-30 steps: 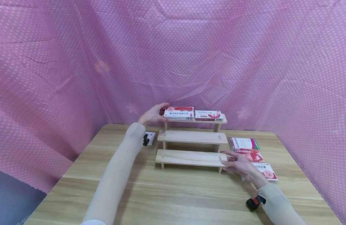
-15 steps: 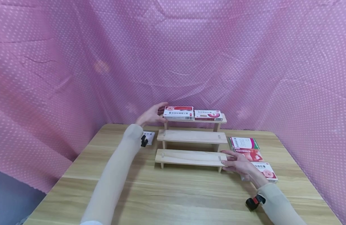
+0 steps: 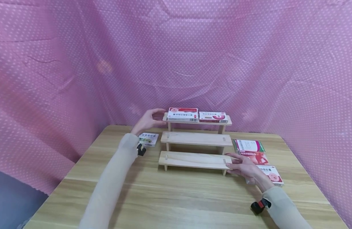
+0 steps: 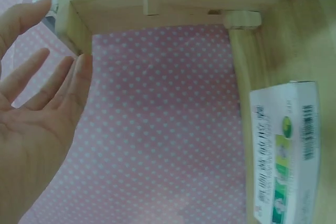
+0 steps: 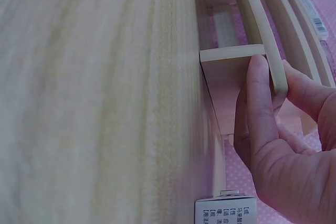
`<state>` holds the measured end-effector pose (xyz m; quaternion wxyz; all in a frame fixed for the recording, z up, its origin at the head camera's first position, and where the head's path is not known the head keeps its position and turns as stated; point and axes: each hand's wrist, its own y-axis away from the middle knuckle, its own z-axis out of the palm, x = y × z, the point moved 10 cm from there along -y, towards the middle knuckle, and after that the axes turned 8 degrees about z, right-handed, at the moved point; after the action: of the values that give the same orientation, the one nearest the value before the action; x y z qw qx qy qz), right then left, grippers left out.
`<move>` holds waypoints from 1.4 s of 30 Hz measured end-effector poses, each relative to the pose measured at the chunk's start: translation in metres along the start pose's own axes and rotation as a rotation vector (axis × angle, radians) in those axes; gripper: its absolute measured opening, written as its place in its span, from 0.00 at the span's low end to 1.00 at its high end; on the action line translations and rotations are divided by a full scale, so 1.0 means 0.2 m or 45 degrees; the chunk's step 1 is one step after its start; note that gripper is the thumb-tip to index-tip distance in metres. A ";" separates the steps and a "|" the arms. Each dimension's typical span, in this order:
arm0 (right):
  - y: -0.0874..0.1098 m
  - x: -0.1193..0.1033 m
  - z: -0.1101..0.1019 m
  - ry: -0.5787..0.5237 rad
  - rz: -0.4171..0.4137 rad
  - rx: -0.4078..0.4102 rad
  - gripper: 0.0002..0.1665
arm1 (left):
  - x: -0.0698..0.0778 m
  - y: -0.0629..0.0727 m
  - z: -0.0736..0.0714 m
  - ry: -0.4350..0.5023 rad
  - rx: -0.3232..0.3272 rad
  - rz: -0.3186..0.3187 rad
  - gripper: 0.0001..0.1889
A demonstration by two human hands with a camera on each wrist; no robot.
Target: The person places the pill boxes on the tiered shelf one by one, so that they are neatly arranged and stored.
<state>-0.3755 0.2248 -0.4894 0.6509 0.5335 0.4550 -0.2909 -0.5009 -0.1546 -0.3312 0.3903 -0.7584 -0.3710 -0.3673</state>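
A three-tier wooden display stand (image 3: 194,138) stands on the table. On its top tier a red-and-white medicine box (image 3: 182,115) lies beside a white medicine box with a pink swirl (image 3: 213,117). At the left end of that tier is my left hand (image 3: 145,122), fingers loosely extended and holding nothing; in the left wrist view its fingertips (image 4: 84,66) are at the tier's end. My right hand (image 3: 246,168) pinches the right end of the lowest tier. In the right wrist view, thumb and fingers (image 5: 260,93) lie on opposite sides of that board.
Left of the stand, a white-and-green medicine box (image 3: 148,139) lies on the wooden table (image 3: 176,200). To the right lie a green-and-white box (image 3: 248,145), a red box (image 3: 254,157) and a white-and-red box (image 3: 270,174), partly behind my right hand. A pink dotted curtain (image 3: 176,63) hangs behind.
My left hand has moved left, off the red-and-white medicine box, which stays on the top tier. More of the white-and-green box now shows. My right hand keeps its hold on the stand.
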 end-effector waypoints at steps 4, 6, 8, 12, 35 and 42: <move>0.00 0.00 0.00 -0.011 0.002 -0.004 0.42 | -0.04 0.06 -0.02 -0.020 0.055 -0.003 0.32; 0.00 0.00 0.00 -0.020 0.002 -0.008 0.42 | -0.06 0.09 -0.04 -0.021 0.078 -0.018 0.31; 0.00 -0.01 -0.01 -0.013 -0.004 -0.011 0.42 | -0.08 0.11 -0.06 -0.026 0.093 -0.025 0.30; 0.00 -0.01 -0.01 -0.019 -0.014 -0.001 0.41 | -0.13 0.17 -0.10 -0.024 0.089 -0.029 0.28; 0.01 0.01 -0.01 0.004 -0.045 -0.007 0.43 | -0.51 0.42 -0.23 -0.272 0.127 -0.156 0.31; 0.01 0.00 -0.01 0.005 -0.064 -0.040 0.43 | -0.58 0.46 -0.22 -0.187 0.099 -0.233 0.34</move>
<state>-0.3734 0.2265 -0.4890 0.6507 0.5121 0.4742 -0.2991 -0.4878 -0.2625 -0.4410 0.3560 -0.7305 -0.4802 -0.3303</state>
